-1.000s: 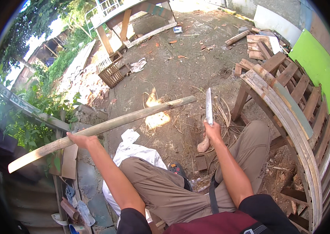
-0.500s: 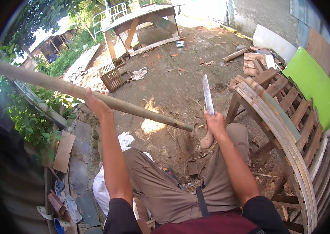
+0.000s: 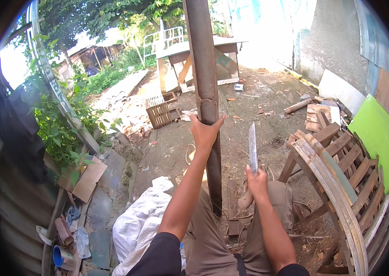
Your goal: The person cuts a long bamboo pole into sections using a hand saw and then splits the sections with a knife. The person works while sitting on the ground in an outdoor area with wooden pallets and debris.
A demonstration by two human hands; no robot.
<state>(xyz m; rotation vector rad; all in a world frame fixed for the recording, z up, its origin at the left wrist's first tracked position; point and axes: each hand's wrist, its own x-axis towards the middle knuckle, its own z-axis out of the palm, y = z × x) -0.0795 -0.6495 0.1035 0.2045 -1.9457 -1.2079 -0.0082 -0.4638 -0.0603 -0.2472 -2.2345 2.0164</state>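
A long split bamboo pole (image 3: pixel 201 60) stands nearly upright in front of me, its brown hollow face with a node toward me. Its top runs out of view, and its lower end comes down between my knees; whether it touches the ground I cannot tell. My left hand (image 3: pixel 205 133) grips the pole around its middle, thumb on the right side. In my right hand (image 3: pixel 257 181), above my right knee, is a machete (image 3: pixel 253 147) with a long pale blade pointing up. The blade is apart from the bamboo. The handle is hidden in my fist.
Close on my right stands a slatted wooden frame (image 3: pixel 342 179). A white sack (image 3: pixel 134 221) lies by my left leg. Farther off are a wooden crate (image 3: pixel 157 112) and a table (image 3: pixel 229 46). A green panel (image 3: pixel 378 138) leans at the right near scrap wood (image 3: pixel 316 115).
The bamboo has swung from slanting across to the left to nearly upright, turning its hollow side toward me. My left hand moved right with it. The machete stays upright in my right hand.
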